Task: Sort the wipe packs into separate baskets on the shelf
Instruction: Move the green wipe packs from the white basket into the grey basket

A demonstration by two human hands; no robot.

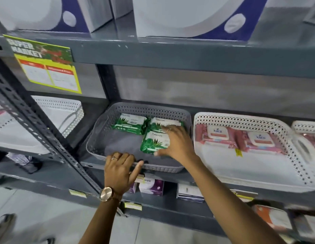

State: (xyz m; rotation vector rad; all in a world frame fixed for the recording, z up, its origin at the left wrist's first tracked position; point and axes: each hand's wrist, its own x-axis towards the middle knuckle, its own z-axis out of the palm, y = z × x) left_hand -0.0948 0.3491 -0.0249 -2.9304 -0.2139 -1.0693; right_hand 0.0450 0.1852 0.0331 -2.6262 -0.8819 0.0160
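A grey perforated basket (100,131) on the middle shelf holds three green wipe packs. One green pack (129,124) lies at the back left, a second (162,123) at the back right, and a third (153,142) in front of it. My right hand (176,141) is inside the basket, fingers closed on the right edge of the front green pack and resting over the back right one. My left hand (119,168) grips the basket's front rim. To the right, a white perforated basket (241,120) holds two pink wipe packs (216,136) (258,140).
Another white basket (61,110) stands on the shelf at the left, and one more (306,131) at the far right edge. A slotted metal upright (38,124) crosses diagonally at the left. Boxes (151,188) sit on the shelf below, large boxes (188,16) above.
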